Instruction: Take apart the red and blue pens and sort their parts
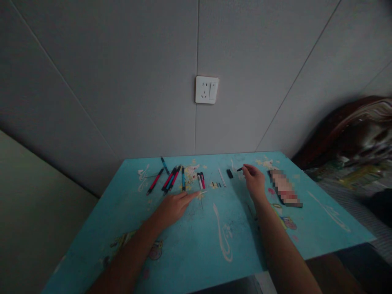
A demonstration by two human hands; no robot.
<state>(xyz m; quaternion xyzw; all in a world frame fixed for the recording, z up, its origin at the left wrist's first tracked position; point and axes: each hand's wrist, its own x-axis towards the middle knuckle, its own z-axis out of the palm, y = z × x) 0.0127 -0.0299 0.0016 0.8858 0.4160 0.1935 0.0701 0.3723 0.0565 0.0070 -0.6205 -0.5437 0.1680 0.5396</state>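
Observation:
My left hand [175, 207] is over the middle of the blue tabletop, its fingers closed around a thin white stick [202, 192] whose tip points right. To the right, my right hand [254, 179] pinches a small black piece [239, 169], perhaps a pen cap. Two short black pieces [229, 173] lie just left of that hand. Thin white rods [222, 177] and a row of small parts [216, 185] lie between the hands. Beyond my left fingertips are a white short piece [200, 181] and a pink one [202, 180], both dark-topped.
Several red, blue and black pens [171, 179] lie at the left back of the blue table [196, 253]. A flat, dark-edged pack [284, 190], pixelated, lies at the right. A grey wall with a socket [207, 90] stands behind. Dark carved furniture [346, 126] is at far right.

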